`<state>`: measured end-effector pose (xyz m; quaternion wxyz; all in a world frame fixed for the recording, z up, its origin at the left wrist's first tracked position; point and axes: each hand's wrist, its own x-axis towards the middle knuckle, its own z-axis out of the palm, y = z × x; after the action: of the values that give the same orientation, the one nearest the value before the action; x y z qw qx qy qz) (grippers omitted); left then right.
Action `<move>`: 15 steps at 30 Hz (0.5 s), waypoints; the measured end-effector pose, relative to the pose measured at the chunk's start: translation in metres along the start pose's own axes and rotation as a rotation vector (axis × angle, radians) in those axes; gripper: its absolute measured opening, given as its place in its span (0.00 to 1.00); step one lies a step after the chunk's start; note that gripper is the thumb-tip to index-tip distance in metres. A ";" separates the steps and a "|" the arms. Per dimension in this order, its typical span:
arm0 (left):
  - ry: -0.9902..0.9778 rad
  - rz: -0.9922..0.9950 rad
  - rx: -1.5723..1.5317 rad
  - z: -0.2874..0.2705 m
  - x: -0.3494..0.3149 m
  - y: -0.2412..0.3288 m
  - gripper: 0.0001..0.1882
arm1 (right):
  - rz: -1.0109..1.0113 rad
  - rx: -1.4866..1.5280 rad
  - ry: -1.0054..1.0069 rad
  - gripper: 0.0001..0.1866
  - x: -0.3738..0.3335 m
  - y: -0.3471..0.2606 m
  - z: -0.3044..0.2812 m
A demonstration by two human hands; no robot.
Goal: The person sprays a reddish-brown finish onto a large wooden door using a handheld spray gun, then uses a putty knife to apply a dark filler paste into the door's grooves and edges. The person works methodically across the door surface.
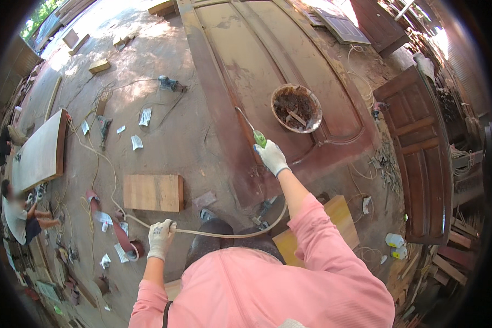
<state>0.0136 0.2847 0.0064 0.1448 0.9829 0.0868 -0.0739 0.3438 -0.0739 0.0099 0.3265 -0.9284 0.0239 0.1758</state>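
A large wooden panel door lies flat in front of me, reddish brown with pale dust over it. My right hand, in a white glove, is closed round a green air blow gun. The gun's thin metal nozzle points up and left, over the door's left moulding. My left hand, gloved too, grips a pale hose that loops past my legs toward the right hand. On the door, right of the gun, sits a round bowl with dark brown clumps and a small stick inside.
A thick wooden block and a yellowish board lie near my feet. Power tools, cords and paper scraps litter the floor at left. Another person sits at far left by a panel. A brown door stands at right.
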 end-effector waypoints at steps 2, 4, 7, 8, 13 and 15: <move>-0.021 -0.017 0.011 -0.019 0.014 -0.025 0.13 | -0.001 0.050 0.061 0.23 0.036 -0.015 0.019; -0.015 -0.048 0.016 -0.028 0.023 -0.052 0.13 | 0.149 0.282 -0.082 0.21 0.050 -0.048 0.018; -0.006 -0.061 0.008 -0.046 0.031 -0.079 0.13 | 0.246 0.715 -0.104 0.21 0.040 -0.054 0.023; 0.002 -0.069 0.014 -0.050 0.028 -0.087 0.13 | 0.276 0.846 -0.098 0.22 0.032 -0.061 0.024; -0.030 -0.099 -0.086 -0.057 0.033 -0.108 0.15 | 0.452 0.936 0.060 0.23 -0.002 -0.040 0.044; 0.062 -0.071 -0.153 -0.056 0.034 -0.112 0.15 | 0.450 0.911 0.122 0.22 -0.023 -0.040 0.049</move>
<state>0.0320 0.4123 0.0226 0.2140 0.9670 0.1315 -0.0418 0.3134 -0.0139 0.0057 0.6503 -0.6721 0.3164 0.1589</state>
